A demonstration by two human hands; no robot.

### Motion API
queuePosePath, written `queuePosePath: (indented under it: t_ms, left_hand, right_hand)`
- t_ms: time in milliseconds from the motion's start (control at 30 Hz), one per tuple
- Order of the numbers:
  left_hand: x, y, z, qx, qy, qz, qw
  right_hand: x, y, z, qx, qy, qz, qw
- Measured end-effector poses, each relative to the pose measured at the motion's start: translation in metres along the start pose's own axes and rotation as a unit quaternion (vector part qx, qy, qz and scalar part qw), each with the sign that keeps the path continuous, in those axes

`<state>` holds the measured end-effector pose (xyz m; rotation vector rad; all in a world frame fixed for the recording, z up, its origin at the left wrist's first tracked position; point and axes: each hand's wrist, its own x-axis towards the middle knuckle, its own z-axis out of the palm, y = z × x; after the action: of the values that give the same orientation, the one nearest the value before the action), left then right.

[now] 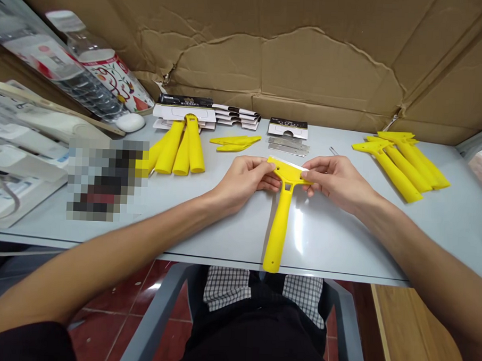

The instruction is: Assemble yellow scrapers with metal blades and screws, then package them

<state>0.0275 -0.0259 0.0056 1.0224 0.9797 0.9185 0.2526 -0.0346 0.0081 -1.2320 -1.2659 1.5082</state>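
A yellow scraper (280, 219) lies between my hands with its handle pointing down toward the table's front edge. A thin metal blade shows along the top of its wide head. My left hand (246, 183) grips the left end of the head, thumb on top. At the right end, my right hand (334, 180) pinches the head between thumb and fingers. Just beyond sit loose metal blades (288, 147) and a black-and-white card packet (288, 128). Two yellow plastic strips (234, 142) rest to the left of the blades.
Several yellow scrapers with cards (184, 111) stand at the back left, and several yellow scraper handles (409, 166) lie at the right. Plastic bottles (106, 68) lean at the far left, near white boxes (22, 155). Cardboard (294, 66) walls the back.
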Motion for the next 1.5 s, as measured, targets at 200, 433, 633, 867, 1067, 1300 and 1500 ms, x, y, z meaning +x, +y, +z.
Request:
queuePosePath:
  t_ms: [200,433,633,867,1067,1300,1500]
  left_hand:
    - [0.002,-0.001,-0.001,-0.026,-0.013,-0.035,0.999]
    - [0.012,0.005,-0.012,0.006,-0.006,-0.064,0.998]
    - [0.014,0.005,-0.015,0.007,-0.019,-0.077,0.997]
    - [0.013,0.002,-0.016,0.027,-0.015,-0.065,0.997]
    - [0.017,0.007,-0.020,0.039,0.023,-0.046,0.998]
    - [0.028,0.011,-0.029,0.054,0.070,-0.003,0.996]
    - [0.031,0.009,-0.030,0.049,0.074,-0.004,0.996]
  right_hand:
    - [0.000,-0.001,-0.004,-0.005,0.005,-0.015,1.000]
    - [0.005,-0.007,-0.012,-0.024,0.017,-0.003,1.000]
    - [0.005,-0.005,-0.013,-0.044,0.010,-0.003,0.999]
    - [0.005,-0.004,-0.011,-0.049,-0.002,0.001,0.999]
    - [0.005,-0.022,-0.030,-0.186,0.101,-0.081,0.974]
    - [0.012,-0.037,-0.096,-0.504,0.232,-0.215,0.804]
    - [0.024,-0.024,-0.114,-0.558,0.134,-0.179,0.799]
